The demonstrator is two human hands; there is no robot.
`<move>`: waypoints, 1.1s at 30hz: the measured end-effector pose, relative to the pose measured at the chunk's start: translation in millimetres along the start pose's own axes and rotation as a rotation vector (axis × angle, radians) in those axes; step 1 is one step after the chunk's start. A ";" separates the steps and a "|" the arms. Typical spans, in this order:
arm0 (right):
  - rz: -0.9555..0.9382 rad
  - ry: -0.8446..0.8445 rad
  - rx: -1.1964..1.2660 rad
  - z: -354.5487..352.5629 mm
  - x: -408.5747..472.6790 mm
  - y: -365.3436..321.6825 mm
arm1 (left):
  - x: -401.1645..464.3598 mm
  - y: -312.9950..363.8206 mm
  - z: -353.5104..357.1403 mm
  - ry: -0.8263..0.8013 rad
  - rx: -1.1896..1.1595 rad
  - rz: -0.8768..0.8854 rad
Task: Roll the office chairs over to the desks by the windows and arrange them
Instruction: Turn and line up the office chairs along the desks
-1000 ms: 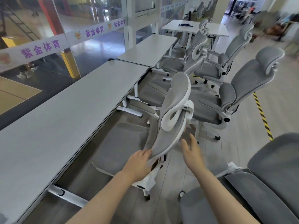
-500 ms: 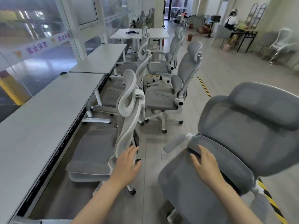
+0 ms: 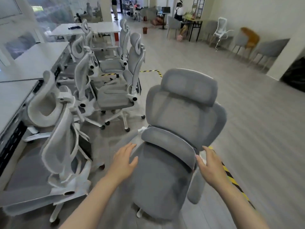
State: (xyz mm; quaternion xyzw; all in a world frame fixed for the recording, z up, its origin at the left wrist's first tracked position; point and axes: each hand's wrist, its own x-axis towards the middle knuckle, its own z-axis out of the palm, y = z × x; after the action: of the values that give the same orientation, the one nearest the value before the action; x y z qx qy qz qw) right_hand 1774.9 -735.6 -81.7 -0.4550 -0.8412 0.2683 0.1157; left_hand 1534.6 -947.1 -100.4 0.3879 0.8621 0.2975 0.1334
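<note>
**Hands leave the parked chair and reach for the next one**

A second ago both hands were at the back of the chair [image 3: 54, 146] by the near desk [image 3: 9, 100]; that chair now sits tucked against the desk edge on the left, with nobody touching it. The view has swung right, and the next grey chair [image 3: 181, 129] stands directly ahead in the open aisle, facing the person, well apart from the desks.

The left hand [image 3: 123, 161] has come off the parked chair and now lies spread, fingers relaxed, over the left edge of the seat area, touching or just above it; blur hides which. The right hand [image 3: 208, 164] has slid from the lower back cushion to its right end, fingers loosely open beside the armrest [image 3: 195, 187], gripping nothing yet.

So one chair looks placed, and this one is next. It probably needs a firm two-handed hold, then a roll left into the gap at the desk, clear of the parked chair's wheels.
</note>
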 end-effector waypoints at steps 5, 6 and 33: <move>0.020 -0.006 0.004 -49.4 29.8 64.4 | 28.4 67.7 56.3 -0.024 -0.039 0.042; 0.027 -0.010 -0.002 -58.9 38.0 75.5 | 34.8 81.1 67.3 -0.020 -0.048 0.045; -0.050 -0.174 -0.005 -102.6 309.1 108.7 | 267.1 243.3 137.5 -0.042 -0.207 0.147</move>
State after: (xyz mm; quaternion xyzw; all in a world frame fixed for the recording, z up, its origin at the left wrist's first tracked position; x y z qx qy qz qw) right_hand 1723.6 -396.3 -72.4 -0.4093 -0.8598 0.3016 0.0476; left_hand 1564.2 -564.0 -58.5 0.4403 0.7931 0.3857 0.1686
